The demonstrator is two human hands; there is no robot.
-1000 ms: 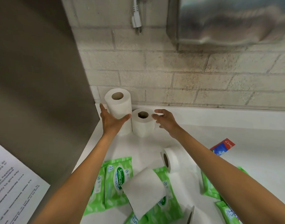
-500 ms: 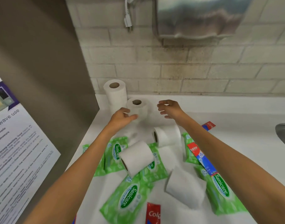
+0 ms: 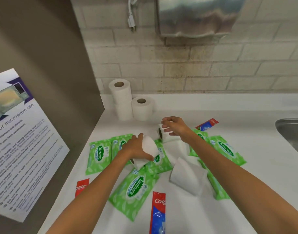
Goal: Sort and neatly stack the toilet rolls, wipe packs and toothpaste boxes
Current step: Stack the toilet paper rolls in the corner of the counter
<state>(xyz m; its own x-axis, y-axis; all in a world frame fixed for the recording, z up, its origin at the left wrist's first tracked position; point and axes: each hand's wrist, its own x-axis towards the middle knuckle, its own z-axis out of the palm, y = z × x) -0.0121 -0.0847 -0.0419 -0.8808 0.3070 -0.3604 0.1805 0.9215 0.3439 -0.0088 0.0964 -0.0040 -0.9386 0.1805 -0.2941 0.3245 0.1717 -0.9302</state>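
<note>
A printed microwave poster (image 3: 18, 132) hangs on a grey panel (image 3: 52, 65) at the far left, beside a white counter (image 3: 254, 174) set against a pale brick wall (image 3: 212, 73). Near the counter's left edge lies a red toothpaste box (image 3: 81, 187), partly hidden by the left forearm. Next come two green wipe packs (image 3: 98, 156) lying flat side by side. Behind them, in the back corner, stands a stack of two toilet rolls (image 3: 121, 98), with a single upright roll (image 3: 142, 108) touching it on the right. The left hand (image 3: 136, 147) grips a tilted toilet roll (image 3: 149, 149), fingers and thumb wrapped round it, above the wipe packs. Nearer the viewer lies a slanted wipe pack (image 3: 135, 190), and just right of it a long toothpaste box (image 3: 158, 213) that runs off the bottom edge. The right hand (image 3: 175, 128) reaches forward with its fingers curled over a sideways toilet roll (image 3: 165, 137), whose cardboard core faces left. Below that arm a loose toilet roll (image 3: 187, 178) lies on its side with paper trailing. Farther right sit a far toothpaste box (image 3: 207, 124) and more wipe packs (image 3: 227, 149), partly under the right forearm. A metal sink (image 3: 291, 132) shows at the right edge. On the wall above hang a white plug (image 3: 132, 21) and a metal dispenser (image 3: 195, 16).
</note>
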